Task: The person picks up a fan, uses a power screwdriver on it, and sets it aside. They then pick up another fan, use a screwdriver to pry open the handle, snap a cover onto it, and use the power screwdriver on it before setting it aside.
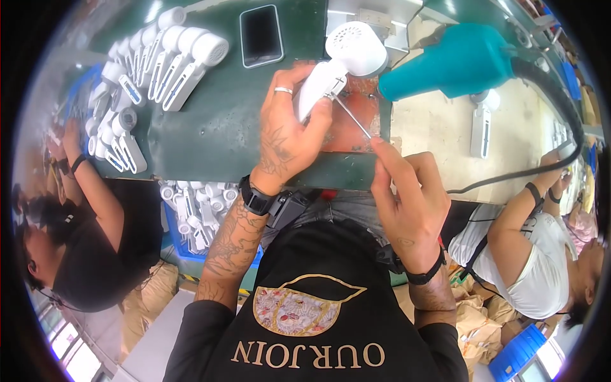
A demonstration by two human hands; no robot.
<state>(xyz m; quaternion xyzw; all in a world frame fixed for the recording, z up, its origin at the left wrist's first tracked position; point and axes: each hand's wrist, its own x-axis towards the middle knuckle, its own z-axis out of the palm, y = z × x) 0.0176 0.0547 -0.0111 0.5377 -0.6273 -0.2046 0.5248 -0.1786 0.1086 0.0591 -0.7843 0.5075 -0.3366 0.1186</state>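
In my left hand (286,137) is a white handheld unit (314,89) shaped like a small hair dryer. Its round head, with a perforated grille, points away from me, and my fingers and thumb wrap its handle. My right hand (412,197) pinches the near end of a thin metal rod (352,116) between thumb and forefinger. The rod's far end meets the handle by a small dark slot, close to my left thumb. Whether the tip is inside the slot, I cannot tell. Just right of the unit's head lies a teal hair dryer (458,62) with a dark hose-like cord.
Rows of white units (172,54) stand at the left of the green table (210,140). A phone (261,36) lies at the back. Another unit (482,124) rests at right. Below the table edge, a blue bin (172,232) holds more units. Co-workers sit on both sides.
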